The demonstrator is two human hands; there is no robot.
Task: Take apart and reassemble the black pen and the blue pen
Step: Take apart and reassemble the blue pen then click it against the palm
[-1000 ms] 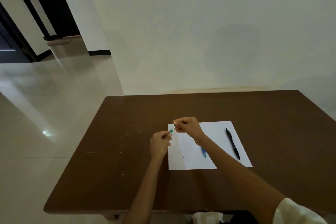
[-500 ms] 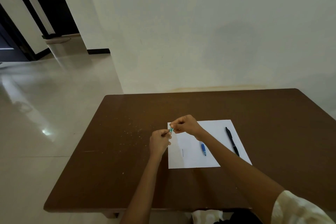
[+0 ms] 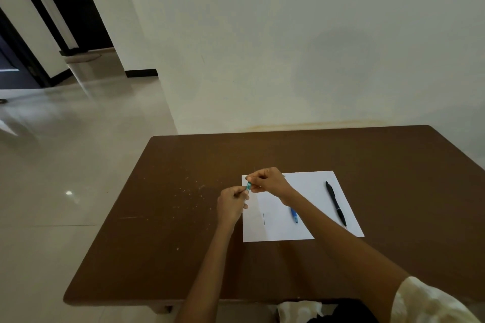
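My left hand [image 3: 231, 204] and my right hand [image 3: 268, 180] meet over the left edge of a white paper sheet [image 3: 309, 186]. Both pinch a small blue-green pen part [image 3: 248, 186] between them; most of it is hidden by my fingers. A blue pen piece [image 3: 294, 215] lies on the sheet beside my right forearm, partly covered by it. A thin dark refill-like stick [image 3: 264, 219] lies on the sheet near its left side. The black pen [image 3: 336, 203] lies whole on the right part of the sheet.
The brown table [image 3: 393, 165] stands against a pale wall, with light crumbs [image 3: 189, 194] scattered left of my hands. Shiny floor tiles and a dark doorway lie to the left.
My two hands have drawn closer together on the small blue-green part. The view shifted slightly, and the blue piece shows more from under my right forearm.
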